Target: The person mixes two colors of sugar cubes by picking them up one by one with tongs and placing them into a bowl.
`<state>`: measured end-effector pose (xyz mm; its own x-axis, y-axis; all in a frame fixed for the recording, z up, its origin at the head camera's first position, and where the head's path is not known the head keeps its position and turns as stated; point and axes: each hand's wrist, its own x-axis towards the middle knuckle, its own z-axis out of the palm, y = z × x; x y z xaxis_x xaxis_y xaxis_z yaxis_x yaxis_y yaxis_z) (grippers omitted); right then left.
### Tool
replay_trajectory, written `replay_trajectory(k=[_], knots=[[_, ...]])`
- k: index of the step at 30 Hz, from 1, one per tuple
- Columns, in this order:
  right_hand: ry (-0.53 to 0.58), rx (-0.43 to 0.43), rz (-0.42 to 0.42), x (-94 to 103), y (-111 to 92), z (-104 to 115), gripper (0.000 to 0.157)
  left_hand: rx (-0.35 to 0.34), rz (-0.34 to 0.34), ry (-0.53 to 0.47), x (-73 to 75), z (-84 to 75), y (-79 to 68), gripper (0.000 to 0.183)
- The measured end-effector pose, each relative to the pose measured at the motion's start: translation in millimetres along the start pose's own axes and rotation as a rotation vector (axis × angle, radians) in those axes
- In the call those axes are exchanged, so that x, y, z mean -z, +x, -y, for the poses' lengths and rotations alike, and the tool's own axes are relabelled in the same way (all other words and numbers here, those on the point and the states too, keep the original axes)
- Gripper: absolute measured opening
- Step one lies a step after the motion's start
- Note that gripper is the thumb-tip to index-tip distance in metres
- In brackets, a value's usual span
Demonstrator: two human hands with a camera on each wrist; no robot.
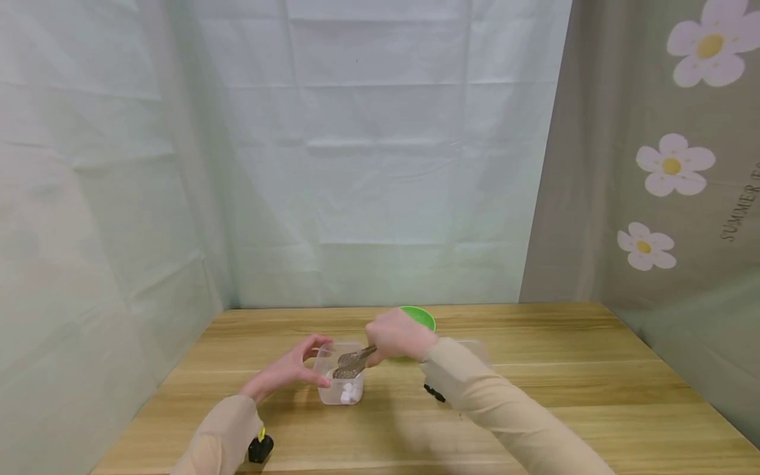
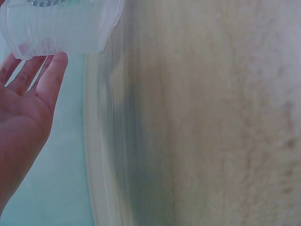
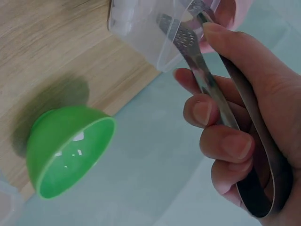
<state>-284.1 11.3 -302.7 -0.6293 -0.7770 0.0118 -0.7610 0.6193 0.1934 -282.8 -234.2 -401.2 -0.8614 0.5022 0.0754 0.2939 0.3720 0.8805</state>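
Note:
A clear plastic container (image 1: 325,396) stands on the wooden table with several small white pieces (image 1: 349,394) inside, near its front wall. My left hand (image 1: 297,365) holds it from the left, thumb at the near side and fingers at the far side; in the left wrist view the fingertips (image 2: 59,61) touch its wall. My right hand (image 1: 396,335) grips metal tongs (image 3: 214,89) with perforated tips. Those tips are inside the container, their two arms apart; no piece shows between them.
A green bowl (image 3: 61,136) stands behind my right hand. Another clear container (image 1: 477,348) is partly hidden by the right forearm, with a black object (image 1: 435,393) near it. A black-and-yellow object (image 1: 261,448) lies beside the left sleeve. Curtains hang behind the table (image 1: 570,396).

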Motion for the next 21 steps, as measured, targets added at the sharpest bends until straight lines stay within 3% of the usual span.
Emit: replay_trajectory(k=[5, 13, 21], knots=[[-0.075, -0.007, -0.002, 3.6, 8, 11, 0.035, 0.011, 0.001, 0.023, 0.6, 2.0, -0.1, 0.076], [-0.18, -0.068, 0.082, 5.6, 20, 25, 0.033, 0.036, -0.007, 0.006, 0.4, 2.3, 0.0, 0.075], [-0.25, -0.082, 0.113, 7.6, 24, 32, 0.03, 0.033, -0.006, 0.005, 0.6, 2.7, 0.3, 0.073]])
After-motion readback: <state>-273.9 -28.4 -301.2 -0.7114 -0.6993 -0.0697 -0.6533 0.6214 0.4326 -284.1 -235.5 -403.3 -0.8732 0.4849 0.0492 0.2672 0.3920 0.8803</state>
